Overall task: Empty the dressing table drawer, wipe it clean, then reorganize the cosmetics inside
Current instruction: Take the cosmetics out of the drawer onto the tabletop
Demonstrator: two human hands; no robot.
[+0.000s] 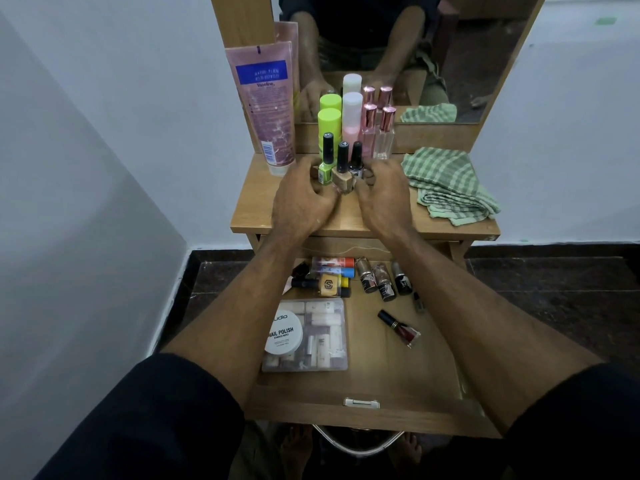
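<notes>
Both my hands are up on the wooden counter (263, 216): left hand (301, 199) and right hand (382, 194), fingers curled round a cluster of small glass nail polish bottles (341, 168). Light, slick, breakable imo; best gripped low on the bodies. Open wooden drawer (398, 362) near me isn't emptied yet: clear plastic box (322, 337), lipsticks (381, 280), dark red polish bottle (401, 327).

Bottles (350, 119), cloth (446, 183) on tabletop (256, 202)

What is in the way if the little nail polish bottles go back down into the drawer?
The person's own forearms cross above the drawer. Below them lie a white tub on a clear case, and lipsticks. The drawer's right front is bare.
</notes>
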